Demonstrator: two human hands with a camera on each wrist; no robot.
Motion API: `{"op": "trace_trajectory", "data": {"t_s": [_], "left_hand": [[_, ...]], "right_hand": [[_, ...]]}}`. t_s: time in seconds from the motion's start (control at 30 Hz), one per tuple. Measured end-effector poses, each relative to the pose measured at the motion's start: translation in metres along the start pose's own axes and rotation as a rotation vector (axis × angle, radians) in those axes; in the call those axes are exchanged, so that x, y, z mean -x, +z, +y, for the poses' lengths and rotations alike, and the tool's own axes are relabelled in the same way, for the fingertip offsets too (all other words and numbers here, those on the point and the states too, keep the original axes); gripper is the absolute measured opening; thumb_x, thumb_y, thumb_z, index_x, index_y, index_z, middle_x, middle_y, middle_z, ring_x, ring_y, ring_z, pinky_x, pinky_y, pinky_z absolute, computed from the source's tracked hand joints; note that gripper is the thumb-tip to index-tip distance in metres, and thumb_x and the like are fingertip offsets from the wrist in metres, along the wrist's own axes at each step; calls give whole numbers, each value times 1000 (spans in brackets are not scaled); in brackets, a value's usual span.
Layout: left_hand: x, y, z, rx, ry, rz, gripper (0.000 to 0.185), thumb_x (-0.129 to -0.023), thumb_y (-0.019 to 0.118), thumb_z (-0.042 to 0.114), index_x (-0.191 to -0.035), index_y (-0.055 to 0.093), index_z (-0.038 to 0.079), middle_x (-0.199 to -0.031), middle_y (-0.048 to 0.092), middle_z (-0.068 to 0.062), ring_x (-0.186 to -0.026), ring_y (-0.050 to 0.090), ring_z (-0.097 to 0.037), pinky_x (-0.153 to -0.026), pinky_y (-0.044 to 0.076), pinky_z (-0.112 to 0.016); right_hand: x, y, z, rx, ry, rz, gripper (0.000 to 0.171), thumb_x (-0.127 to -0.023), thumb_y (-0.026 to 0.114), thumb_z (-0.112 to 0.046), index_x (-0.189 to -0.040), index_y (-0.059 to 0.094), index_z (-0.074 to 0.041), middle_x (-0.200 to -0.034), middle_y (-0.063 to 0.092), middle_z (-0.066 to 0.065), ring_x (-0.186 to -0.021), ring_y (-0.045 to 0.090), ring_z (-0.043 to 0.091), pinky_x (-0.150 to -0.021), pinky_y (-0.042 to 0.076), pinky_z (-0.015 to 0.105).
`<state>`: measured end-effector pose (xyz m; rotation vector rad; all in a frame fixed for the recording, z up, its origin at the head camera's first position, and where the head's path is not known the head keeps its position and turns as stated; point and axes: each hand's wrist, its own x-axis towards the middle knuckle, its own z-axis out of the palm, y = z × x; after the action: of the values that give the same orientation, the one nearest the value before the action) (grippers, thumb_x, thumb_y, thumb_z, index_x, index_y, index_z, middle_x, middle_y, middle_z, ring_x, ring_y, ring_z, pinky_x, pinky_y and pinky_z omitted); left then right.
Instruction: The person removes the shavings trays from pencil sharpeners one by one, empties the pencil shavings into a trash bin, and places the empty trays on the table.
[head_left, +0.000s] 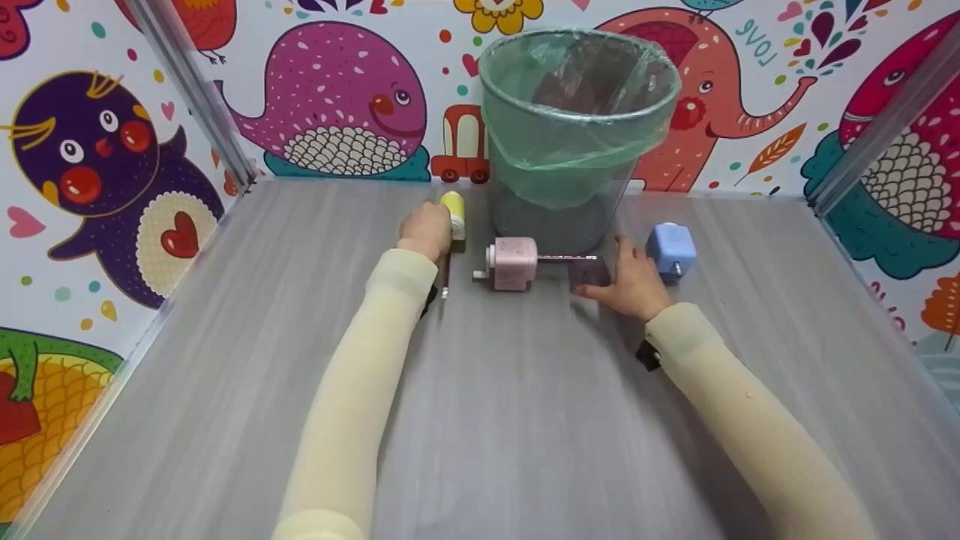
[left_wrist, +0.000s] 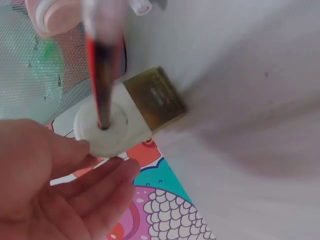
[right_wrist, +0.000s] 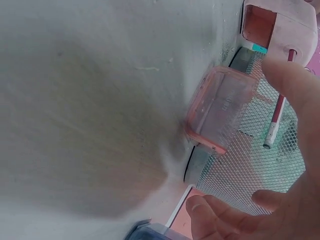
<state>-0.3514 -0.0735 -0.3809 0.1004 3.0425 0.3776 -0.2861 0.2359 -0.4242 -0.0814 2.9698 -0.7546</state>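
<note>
My left hand [head_left: 425,229] lies beside a yellow-and-white pencil sharpener [head_left: 454,214] at the back of the grey table [head_left: 525,420]. Its fingers [left_wrist: 95,190] are straight, next to the sharpener's round front [left_wrist: 107,127]. A red and black pencil [left_wrist: 100,70] sticks out of that front. My right hand [head_left: 636,283] rests open just right of a clear pink drawer [head_left: 589,271], fingers [right_wrist: 220,220] spread near the drawer [right_wrist: 217,110]. A pink sharpener [head_left: 512,262] stands left of the drawer with a pencil [head_left: 559,257] in it.
A mesh bin [head_left: 574,127] lined with a green bag stands against the back wall behind the sharpeners. A blue sharpener [head_left: 671,251] sits just right of my right hand. Cartoon-printed walls close the table at the back and both sides.
</note>
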Motion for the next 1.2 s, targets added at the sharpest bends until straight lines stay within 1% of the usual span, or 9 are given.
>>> {"op": "trace_trajectory", "data": {"t_s": [0.3, 0.43, 0.53, 0.6, 0.67, 0.77, 0.87, 1.0, 1.2], "left_hand": [[-2, 5, 2, 14, -14, 60, 25, -99, 59, 8, -121, 64, -3, -120, 67, -20, -106, 66, -33, -96, 54, -49], [-6, 9, 1, -55, -9, 120, 30, -99, 60, 10, -127, 62, -1, -123, 65, -19, -113, 64, -33, -97, 54, -49], [-10, 12, -2, -121, 47, 150, 41, -98, 60, 7, -139, 54, 4, -136, 57, -19, -125, 57, -35, -101, 51, -51], [-13, 12, -4, -160, 109, 139, 50, -98, 59, 3, -147, 47, 9, -148, 48, -19, -135, 49, -36, -106, 48, -53], [-16, 13, -6, -188, 166, 101, 58, -98, 58, -2, -152, 43, 15, -159, 36, -16, -145, 39, -36, -111, 43, -55], [-18, 13, -6, -232, 208, 32, 65, -96, 59, -4, -154, 41, 19, -165, 27, -12, -151, 29, -36, -115, 38, -57], [-19, 11, -5, -248, 198, 3, 63, -95, 62, -2, -152, 45, 20, -164, 31, -12, -150, 31, -36, -113, 40, -57], [-20, 9, -2, -228, 173, 26, 57, -94, 67, 2, -147, 52, 19, -157, 41, -16, -143, 40, -38, -111, 43, -56], [-21, 11, -4, -229, 149, 59, 51, -96, 65, 5, -144, 56, 18, -156, 41, -18, -143, 39, -38, -114, 39, -56]], "right_hand": [[1, -1, 5, -34, 17, -24, 112, -82, 80, -44, -155, 11, 5, -151, 31, 38, -139, 38, 52, -116, 32, 62], [0, -1, 6, -50, 24, -38, 111, -83, 79, -44, -155, 10, 4, -154, 28, 37, -141, 37, 50, -117, 30, 61], [0, -2, 5, -55, 30, -42, 111, -83, 79, -44, -155, 9, 4, -155, 28, 37, -141, 37, 49, -117, 30, 61], [0, -2, 5, -55, 31, -43, 110, -84, 79, -43, -156, 9, 4, -154, 28, 37, -141, 38, 49, -117, 30, 61], [0, -1, 5, -59, 28, -44, 110, -84, 78, -43, -156, 9, 3, -153, 29, 38, -140, 39, 49, -117, 30, 62], [1, 0, 5, -62, 13, -39, 108, -84, 78, -42, -155, 10, 4, -152, 31, 38, -139, 39, 50, -116, 31, 61], [1, 0, 5, -60, 2, -27, 108, -83, 79, -42, -155, 11, 5, -152, 31, 38, -140, 39, 50, -117, 31, 61], [2, 0, 5, -69, 9, -27, 111, -83, 79, -44, -155, 11, 4, -155, 29, 36, -142, 37, 50, -118, 30, 60], [2, 0, 5, -84, 35, -56, 116, -83, 78, -49, -157, 4, 2, -160, 22, 33, -146, 31, 48, -120, 26, 60]]}}
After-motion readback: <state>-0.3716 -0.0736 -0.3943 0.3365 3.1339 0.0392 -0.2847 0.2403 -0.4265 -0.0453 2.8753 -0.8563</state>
